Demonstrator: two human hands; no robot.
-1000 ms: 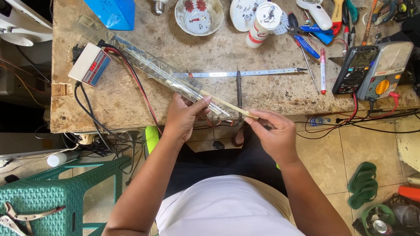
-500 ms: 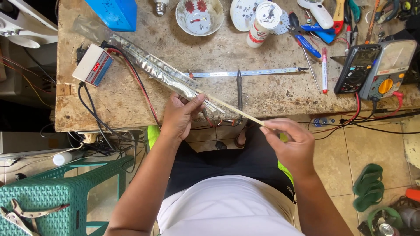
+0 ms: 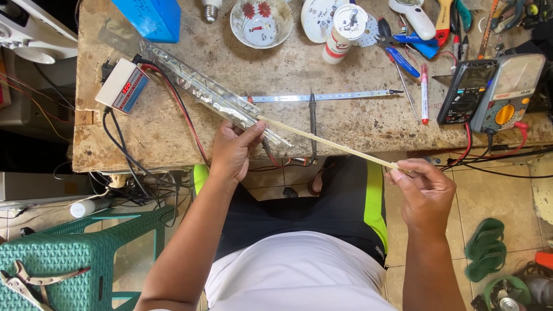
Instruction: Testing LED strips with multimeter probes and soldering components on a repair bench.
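1. As I looked down through the head camera, my left hand (image 3: 233,151) was closed around the near end of a long clear plastic sleeve (image 3: 201,92), fingers curled over it at the front edge of the workbench (image 3: 357,124).
2. The sleeve ran from that grip toward 10 o'clock across the bench, its far end near a small white power-supply box (image 3: 122,86).
3. My right hand (image 3: 426,193) sat off the bench at about 4 o'clock from the left one, thumb and fingers pinched shut on the end of a thin pale strip (image 3: 328,144).
4. That strip stretched straight from the sleeve's mouth to my right fingers, partly out of the sleeve and hanging over the bench edge.
5. A second narrow LED strip (image 3: 322,97) lay flat on the bench at 12 o'clock from the pale one, with a black probe (image 3: 312,118) crossing it.
6. Two multimeters (image 3: 489,92) stood at 2 o'clock, well apart from both hands.
7. A patterned bowl (image 3: 260,22) rested at the far edge, about 12 o'clock.
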